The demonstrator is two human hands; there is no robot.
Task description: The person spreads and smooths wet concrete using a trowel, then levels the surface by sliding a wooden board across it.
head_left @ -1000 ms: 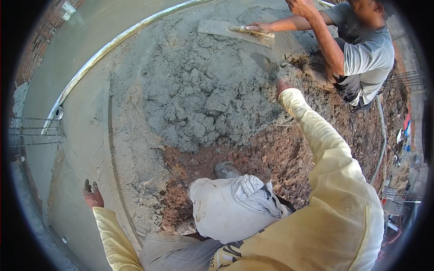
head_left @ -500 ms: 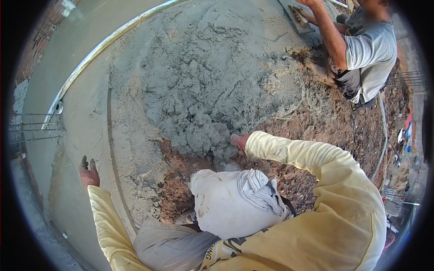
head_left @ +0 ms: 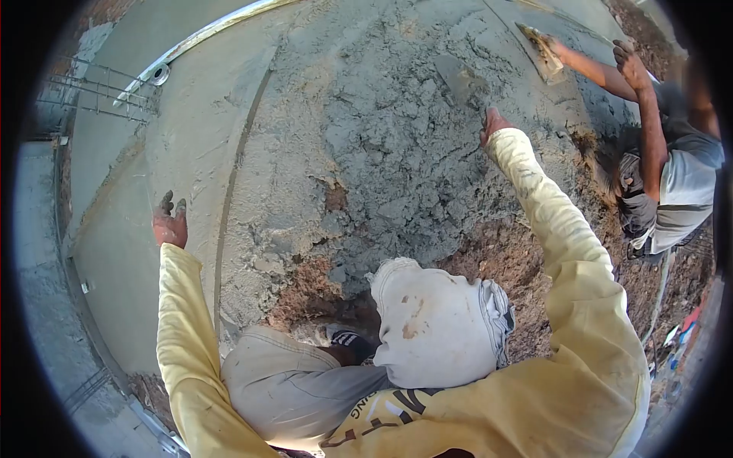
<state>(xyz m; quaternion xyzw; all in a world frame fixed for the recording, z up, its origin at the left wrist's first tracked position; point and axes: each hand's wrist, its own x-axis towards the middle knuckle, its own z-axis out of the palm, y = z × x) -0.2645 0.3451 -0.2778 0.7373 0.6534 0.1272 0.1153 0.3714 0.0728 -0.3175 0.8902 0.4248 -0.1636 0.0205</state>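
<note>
My right hand (head_left: pixel 496 124) is closed, reaching forward over the heap of wet concrete (head_left: pixel 397 160). Just beyond it shows the grey, mortar-smeared blade of a trowel (head_left: pixel 456 76); its handle is hidden inside my grip. My left hand (head_left: pixel 169 221) is out to the left above the smooth wet concrete strip (head_left: pixel 191 160), with mortar on its fingers. Those fingers are apart and hold nothing.
At upper right a crouching co-worker's hand holds a float (head_left: pixel 548 57) on the concrete. Bare soil (head_left: pixel 508 256) lies right of my knee. Steel bars (head_left: pixel 99 95) stick out at left, near a pale straight edge (head_left: pixel 206 42). My shoe (head_left: pixel 350 337) stands at the heap's near edge.
My right hand has moved forward and away from my knee, carrying the trowel across the heap. The left hand stays out to the side. My view has shifted, and the co-worker's float appears lower.
</note>
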